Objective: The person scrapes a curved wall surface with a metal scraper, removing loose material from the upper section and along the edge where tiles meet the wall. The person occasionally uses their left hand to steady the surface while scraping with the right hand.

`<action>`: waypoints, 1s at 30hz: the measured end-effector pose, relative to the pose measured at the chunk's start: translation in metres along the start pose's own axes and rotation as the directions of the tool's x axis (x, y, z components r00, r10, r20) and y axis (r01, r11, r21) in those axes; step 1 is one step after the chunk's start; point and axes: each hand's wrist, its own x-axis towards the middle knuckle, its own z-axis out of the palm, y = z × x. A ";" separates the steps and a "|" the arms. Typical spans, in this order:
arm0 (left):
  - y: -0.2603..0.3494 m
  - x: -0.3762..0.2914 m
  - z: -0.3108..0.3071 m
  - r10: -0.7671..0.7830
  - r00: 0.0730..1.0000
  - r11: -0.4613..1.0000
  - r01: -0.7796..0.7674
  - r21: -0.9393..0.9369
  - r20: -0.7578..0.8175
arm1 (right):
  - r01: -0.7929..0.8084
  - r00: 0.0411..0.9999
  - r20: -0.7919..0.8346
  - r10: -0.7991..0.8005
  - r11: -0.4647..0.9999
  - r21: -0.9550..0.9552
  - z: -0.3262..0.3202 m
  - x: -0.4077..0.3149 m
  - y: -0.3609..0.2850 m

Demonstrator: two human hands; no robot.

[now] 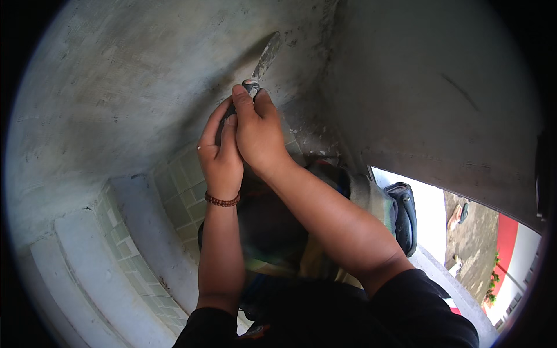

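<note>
A putty knife or small trowel (266, 56) with a dirty, plaster-stained blade points up and slightly right in front of the grey plastered wall (130, 65). Both hands hold its dark handle. My right hand (261, 135) grips it near the blade's neck, with thumb and forefinger at the collar. My left hand (222, 152) is curled round the lower handle, just left of and touching my right hand; a brown bead bracelet (222, 200) circles its wrist. The blade casts a shadow on the wall, and whether its tip touches the wall I cannot tell.
Steps with white treads (95, 265) and pale green tiled risers (130, 252) lie at lower left. A dark grey wall (426, 95) rises at right. Below it are a black object with a handle (404, 217), a white ledge (439, 278) and an opening onto ground outside, with footwear (455, 216).
</note>
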 end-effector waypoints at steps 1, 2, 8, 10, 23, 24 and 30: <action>0.001 0.000 0.000 0.019 1.000 0.999 -0.019 0.046 -0.005 | 0.021 1.000 -0.005 -0.020 0.999 0.047 0.000 0.003 0.002; 0.002 0.001 0.003 -0.019 1.000 0.999 0.019 0.050 -0.003 | 0.041 0.999 -0.012 -0.040 0.995 0.094 0.000 0.006 0.004; 0.004 0.000 0.004 -0.017 0.999 0.996 0.020 0.090 -0.031 | -0.019 1.000 -0.010 0.019 0.999 -0.045 0.002 0.001 0.004; 0.012 0.001 0.010 -0.082 0.996 0.985 0.085 0.148 -0.026 | -0.077 0.997 0.014 0.076 0.997 0.033 -0.007 0.010 -0.004; 0.008 -0.011 0.017 -0.108 0.994 0.992 0.109 0.069 -0.031 | -0.070 0.996 0.057 0.073 0.996 -0.057 -0.018 0.006 -0.002; 0.010 -0.010 0.017 -0.119 0.993 0.990 0.121 0.078 -0.026 | -0.083 0.995 0.059 0.084 0.996 -0.021 -0.018 0.012 -0.003; 0.008 -0.008 0.019 -0.162 0.987 0.984 0.163 0.065 -0.014 | -0.114 0.990 0.078 0.116 0.993 -0.026 -0.022 0.013 -0.007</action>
